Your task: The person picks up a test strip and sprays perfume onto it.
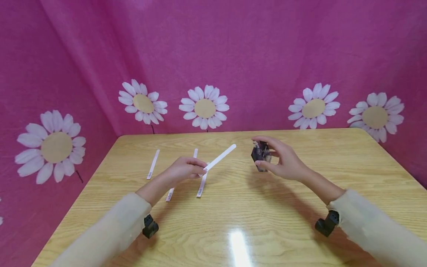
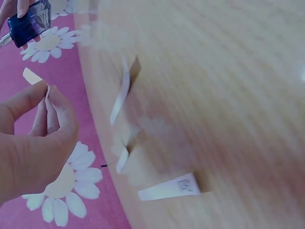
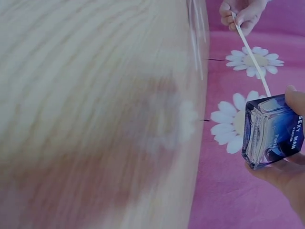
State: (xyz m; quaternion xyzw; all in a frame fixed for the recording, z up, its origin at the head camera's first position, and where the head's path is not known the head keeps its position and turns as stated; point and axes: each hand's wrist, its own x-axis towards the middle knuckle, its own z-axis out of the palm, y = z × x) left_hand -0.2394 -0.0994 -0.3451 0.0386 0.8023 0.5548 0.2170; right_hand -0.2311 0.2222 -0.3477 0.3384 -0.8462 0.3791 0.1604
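Note:
My left hand (image 1: pixel 187 170) pinches a white paper test strip (image 1: pixel 221 156) near one end, between thumb and fingers. The strip slants up to the right, toward the bottle. Opposite it, my right hand (image 1: pixel 283 158) grips a dark blue glass perfume bottle (image 3: pixel 274 133) above the table, with printed lettering facing the right wrist camera. A finger lies over the bottle's top end, and a silver neck (image 2: pixel 5 40) shows in the left wrist view. The strip's far end and the bottle are apart in the head view.
Three more white strips lie on the wooden table (image 1: pixel 283 230): one at the left (image 1: pixel 153 165), one partly hidden under my left hand (image 1: pixel 170 194), and one just right of that (image 1: pixel 201 185). A pink curtain (image 1: pixel 253 55) with daisies hangs behind the table.

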